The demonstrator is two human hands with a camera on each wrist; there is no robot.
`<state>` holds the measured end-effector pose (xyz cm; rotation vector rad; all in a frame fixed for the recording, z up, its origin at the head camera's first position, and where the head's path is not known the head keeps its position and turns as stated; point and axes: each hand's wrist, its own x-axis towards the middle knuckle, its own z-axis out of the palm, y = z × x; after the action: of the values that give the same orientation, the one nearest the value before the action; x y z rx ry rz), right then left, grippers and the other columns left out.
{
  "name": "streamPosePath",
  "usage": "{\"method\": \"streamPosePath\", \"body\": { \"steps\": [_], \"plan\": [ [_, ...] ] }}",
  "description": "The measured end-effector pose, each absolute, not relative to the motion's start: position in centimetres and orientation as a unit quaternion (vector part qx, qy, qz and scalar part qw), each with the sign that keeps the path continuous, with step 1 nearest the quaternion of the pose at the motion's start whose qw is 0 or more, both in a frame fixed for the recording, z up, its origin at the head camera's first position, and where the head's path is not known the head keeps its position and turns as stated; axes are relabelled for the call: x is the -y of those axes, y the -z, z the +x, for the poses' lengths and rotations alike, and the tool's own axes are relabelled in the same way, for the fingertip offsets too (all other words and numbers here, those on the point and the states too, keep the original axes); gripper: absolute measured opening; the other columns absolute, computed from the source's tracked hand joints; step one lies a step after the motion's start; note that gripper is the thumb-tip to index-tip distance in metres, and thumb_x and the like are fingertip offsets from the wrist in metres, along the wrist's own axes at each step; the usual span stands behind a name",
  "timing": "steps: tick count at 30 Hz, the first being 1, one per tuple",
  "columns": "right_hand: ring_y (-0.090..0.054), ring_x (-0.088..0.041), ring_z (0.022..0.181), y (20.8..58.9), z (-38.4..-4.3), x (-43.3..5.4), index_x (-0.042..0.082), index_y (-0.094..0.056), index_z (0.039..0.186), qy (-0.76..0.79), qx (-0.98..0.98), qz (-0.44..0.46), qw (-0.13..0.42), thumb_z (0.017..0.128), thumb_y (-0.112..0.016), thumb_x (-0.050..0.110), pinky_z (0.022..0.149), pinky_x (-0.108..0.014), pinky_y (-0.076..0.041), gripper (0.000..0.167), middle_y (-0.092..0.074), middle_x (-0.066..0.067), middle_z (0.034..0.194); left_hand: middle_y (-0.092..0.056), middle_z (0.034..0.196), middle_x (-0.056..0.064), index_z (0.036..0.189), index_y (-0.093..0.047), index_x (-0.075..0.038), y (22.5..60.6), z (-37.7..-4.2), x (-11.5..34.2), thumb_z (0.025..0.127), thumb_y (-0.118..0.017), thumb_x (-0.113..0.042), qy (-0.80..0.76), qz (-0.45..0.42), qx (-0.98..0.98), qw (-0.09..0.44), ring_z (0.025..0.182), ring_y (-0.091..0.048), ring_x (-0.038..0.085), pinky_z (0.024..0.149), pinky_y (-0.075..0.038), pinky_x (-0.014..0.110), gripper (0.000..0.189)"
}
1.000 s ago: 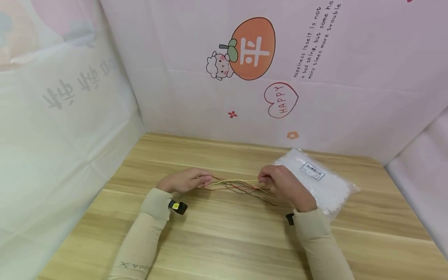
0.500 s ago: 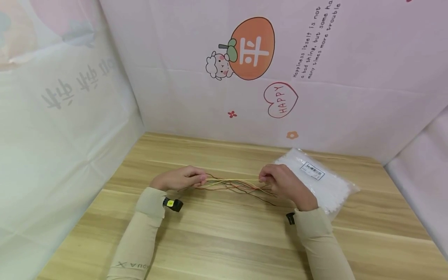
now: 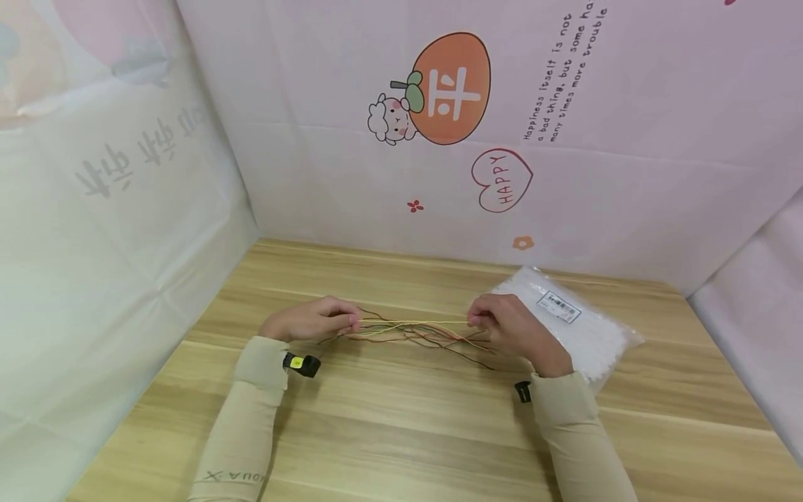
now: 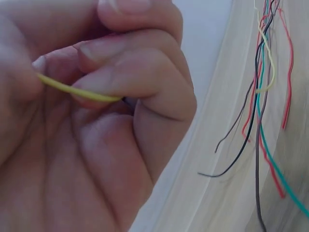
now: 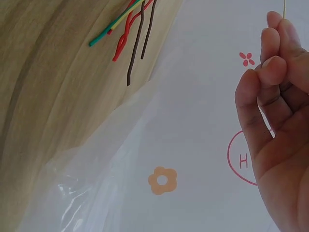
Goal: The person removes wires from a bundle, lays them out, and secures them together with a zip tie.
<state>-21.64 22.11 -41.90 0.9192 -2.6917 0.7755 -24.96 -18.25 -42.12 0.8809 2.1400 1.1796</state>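
A thin yellow wire (image 3: 414,322) runs taut and nearly straight between both hands in the head view. My left hand (image 3: 314,319) grips its left part; in the left wrist view the yellow wire (image 4: 77,91) crosses the curled fingers. Between thumb and fingertips, my right hand (image 3: 511,328) pinches the other end, as the right wrist view also shows with the yellow wire (image 5: 284,8) rising from the fingertips. Beneath, a loose bundle of wires (image 3: 433,336) in red, black, brown, green and yellow lies on the table.
A clear plastic bag (image 3: 590,335) of white items, with a barcode label (image 3: 560,307), lies beside and behind the right hand on the wooden table (image 3: 389,425). Printed white cloth (image 3: 351,174) stands along the back and sides. A black camera (image 3: 302,364) sits on the left wrist.
My left hand has moved left, away from the right hand, and more of the yellow wire is stretched between them. My right hand has hardly moved.
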Motion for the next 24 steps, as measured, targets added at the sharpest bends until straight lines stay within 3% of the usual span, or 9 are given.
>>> {"method": "streamPosePath", "body": {
  "steps": [5,14,20,24],
  "plan": [
    [-0.053,-0.007,0.071,41.9,-21.6,-22.5,0.009,-0.072,0.083,-0.256,0.917,0.294,0.087,0.094,-0.073,-0.004,0.068,-0.026,-0.049,0.017,-0.068,0.002,0.079,-0.047,0.078,0.005,0.107,-0.061,0.012,42.3,-25.2,18.7,0.116,-0.041,-0.018,-0.436,0.331,-0.792,0.271,0.065,-0.04,0.01,0.06,-0.035,0.021,0.037],
    [-0.055,-0.007,0.073,42.0,-21.8,-22.8,0.01,-0.073,0.083,-0.254,0.919,0.293,0.075,0.095,-0.074,-0.001,0.071,-0.027,-0.051,0.016,-0.07,0.0,0.079,-0.049,0.075,0.003,0.098,-0.063,0.006,42.5,-25.5,18.8,0.114,-0.043,-0.014,-0.387,0.338,-0.824,0.238,0.064,-0.042,0.009,0.063,-0.039,0.022,0.033],
    [-0.056,-0.007,0.073,42.4,-21.7,-23.6,0.01,-0.074,0.082,-0.237,0.929,0.276,0.065,0.093,-0.075,-0.001,0.072,-0.029,-0.052,0.016,-0.071,0.0,0.079,-0.046,0.073,-0.004,0.082,-0.057,-0.002,42.7,-25.6,19.3,0.112,-0.047,-0.007,-0.336,0.371,-0.849,0.172,0.066,-0.045,0.007,0.07,-0.041,0.024,0.032],
    [-0.056,-0.006,0.073,42.5,-21.8,-23.7,0.01,-0.074,0.082,-0.24,0.928,0.279,0.055,0.094,-0.075,0.0,0.072,-0.029,-0.052,0.015,-0.072,0.0,0.08,-0.049,0.072,-0.007,0.079,-0.061,-0.006,42.8,-25.7,19.3,0.109,-0.052,-0.002,-0.312,0.371,-0.865,0.128,0.067,-0.047,0.006,0.071,-0.042,0.024,0.031]
  ]
}}
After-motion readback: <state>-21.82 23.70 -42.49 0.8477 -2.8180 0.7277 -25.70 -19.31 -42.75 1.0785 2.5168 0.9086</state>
